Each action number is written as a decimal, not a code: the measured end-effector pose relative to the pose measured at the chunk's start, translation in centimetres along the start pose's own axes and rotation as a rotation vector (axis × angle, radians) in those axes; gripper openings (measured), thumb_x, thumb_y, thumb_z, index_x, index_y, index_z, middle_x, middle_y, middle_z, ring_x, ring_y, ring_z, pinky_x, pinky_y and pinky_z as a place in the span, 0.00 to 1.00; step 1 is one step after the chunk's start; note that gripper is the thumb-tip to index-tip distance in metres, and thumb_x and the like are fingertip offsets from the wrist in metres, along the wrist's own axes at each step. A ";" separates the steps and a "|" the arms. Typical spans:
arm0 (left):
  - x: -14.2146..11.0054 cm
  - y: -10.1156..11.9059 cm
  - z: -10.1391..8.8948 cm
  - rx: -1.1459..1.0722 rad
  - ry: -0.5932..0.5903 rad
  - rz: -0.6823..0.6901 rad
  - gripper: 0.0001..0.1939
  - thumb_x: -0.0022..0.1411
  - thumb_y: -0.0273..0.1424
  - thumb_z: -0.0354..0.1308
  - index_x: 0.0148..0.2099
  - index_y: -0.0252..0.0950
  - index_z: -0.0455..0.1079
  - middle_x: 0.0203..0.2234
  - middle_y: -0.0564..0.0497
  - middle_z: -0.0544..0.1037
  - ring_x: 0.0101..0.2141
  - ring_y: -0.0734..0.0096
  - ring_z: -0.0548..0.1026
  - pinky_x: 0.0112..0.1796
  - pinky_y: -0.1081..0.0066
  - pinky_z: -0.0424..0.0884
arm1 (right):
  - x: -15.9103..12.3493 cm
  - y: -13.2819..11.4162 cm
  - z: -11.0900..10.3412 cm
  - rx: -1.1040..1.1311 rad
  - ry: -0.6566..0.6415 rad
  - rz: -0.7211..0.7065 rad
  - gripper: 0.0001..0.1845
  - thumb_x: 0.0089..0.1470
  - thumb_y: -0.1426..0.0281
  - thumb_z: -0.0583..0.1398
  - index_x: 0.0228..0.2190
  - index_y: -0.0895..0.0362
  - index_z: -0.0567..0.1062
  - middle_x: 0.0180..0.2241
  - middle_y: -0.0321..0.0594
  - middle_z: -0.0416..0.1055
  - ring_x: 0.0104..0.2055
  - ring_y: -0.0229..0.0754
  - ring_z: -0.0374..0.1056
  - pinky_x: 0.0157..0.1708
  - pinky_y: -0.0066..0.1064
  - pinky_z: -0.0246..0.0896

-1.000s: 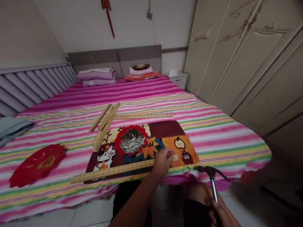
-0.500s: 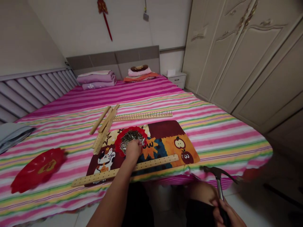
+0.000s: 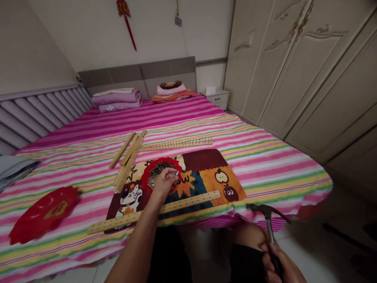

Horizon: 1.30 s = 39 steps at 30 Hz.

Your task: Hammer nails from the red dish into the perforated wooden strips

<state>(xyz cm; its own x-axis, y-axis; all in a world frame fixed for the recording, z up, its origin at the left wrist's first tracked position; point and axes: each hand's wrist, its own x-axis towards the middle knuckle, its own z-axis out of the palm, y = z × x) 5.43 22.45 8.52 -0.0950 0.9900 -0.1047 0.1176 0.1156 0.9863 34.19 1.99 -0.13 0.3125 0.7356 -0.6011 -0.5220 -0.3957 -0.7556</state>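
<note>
My left hand (image 3: 165, 183) is closed in a pinch over the red scalloped dish (image 3: 145, 184), with a few silvery nails at its fingertips. A heap of nails (image 3: 156, 169) fills the dish. My right hand (image 3: 279, 264) is wrapped round the dark grip of a claw hammer (image 3: 268, 214), held head up beside my knee. In front of me a wooden strip with rows of small holes (image 3: 188, 202) lies across a patterned mat (image 3: 203, 161); my left forearm crosses above it. Behind the mat lies another wooden strip (image 3: 176, 146) with a row of nails standing in it.
Several more wooden strips (image 3: 127, 155) are piled left of the dish. A red plate (image 3: 44, 214) lies at the left on the striped bedspread (image 3: 273, 157). Folded bedding (image 3: 118, 100) sits by the headboard. A wardrobe (image 3: 273, 70) stands at the right.
My left hand has lifted a little from the nail heap, and nails now show at its fingertips. The hammer stays in my right hand. The view has shifted slightly.
</note>
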 end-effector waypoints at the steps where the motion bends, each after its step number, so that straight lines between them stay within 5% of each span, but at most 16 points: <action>1: -0.4 0.4 0.4 -0.050 -0.039 -0.032 0.16 0.39 0.33 0.61 0.34 0.33 0.70 0.18 0.57 0.71 0.15 0.83 0.61 0.19 0.78 0.56 | 0.0 -0.1 0.0 -0.005 0.005 0.003 0.22 0.44 0.52 0.61 0.34 0.54 0.67 0.15 0.25 0.54 0.12 0.28 0.44 0.07 0.18 0.38; 6: -1.5 1.4 1.6 -0.140 -0.138 -0.171 0.14 0.36 0.29 0.62 0.31 0.31 0.75 0.23 0.50 0.77 0.21 0.80 0.67 0.23 0.78 0.62 | -0.1 -0.4 0.1 0.003 0.001 -0.010 0.22 0.42 0.50 0.61 0.32 0.54 0.66 0.15 0.25 0.54 0.12 0.28 0.44 0.07 0.18 0.37; 15: -3.4 -0.1 5.9 -0.062 -0.264 -0.116 0.13 0.39 0.33 0.66 0.30 0.32 0.76 0.18 0.54 0.73 0.19 0.81 0.66 0.23 0.77 0.63 | -0.2 -0.4 0.2 0.012 -0.026 -0.018 0.22 0.43 0.51 0.62 0.31 0.54 0.67 0.16 0.25 0.55 0.13 0.28 0.44 0.07 0.18 0.38; 23: -4.7 -2.5 10.7 -0.109 -0.137 -0.115 0.08 0.39 0.29 0.62 0.26 0.34 0.68 0.18 0.57 0.71 0.21 0.78 0.69 0.22 0.77 0.66 | -0.3 -0.5 0.2 0.027 -0.049 -0.039 0.20 0.45 0.52 0.61 0.31 0.55 0.68 0.16 0.25 0.55 0.13 0.28 0.44 0.07 0.18 0.39; 29: -4.8 -3.8 11.6 0.078 -0.107 0.004 0.04 0.46 0.32 0.58 0.26 0.36 0.69 0.18 0.57 0.72 0.21 0.78 0.69 0.23 0.77 0.65 | -0.2 -0.3 0.0 0.025 -0.057 -0.034 0.19 0.46 0.52 0.60 0.31 0.54 0.68 0.16 0.25 0.54 0.13 0.28 0.43 0.07 0.18 0.38; 39: -5.3 -3.1 11.9 0.331 -0.096 0.133 0.03 0.51 0.29 0.56 0.26 0.37 0.69 0.22 0.57 0.75 0.25 0.77 0.71 0.31 0.77 0.65 | -0.5 -0.6 0.2 -0.017 -0.033 -0.046 0.20 0.46 0.50 0.59 0.31 0.54 0.68 0.16 0.25 0.54 0.13 0.28 0.43 0.08 0.18 0.38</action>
<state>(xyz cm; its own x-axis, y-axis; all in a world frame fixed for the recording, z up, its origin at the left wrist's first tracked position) 17.35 17.84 4.51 0.0340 0.9994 -0.0054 0.4374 -0.0101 0.8992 34.22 1.97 0.60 0.3096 0.7706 -0.5571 -0.4942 -0.3701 -0.7866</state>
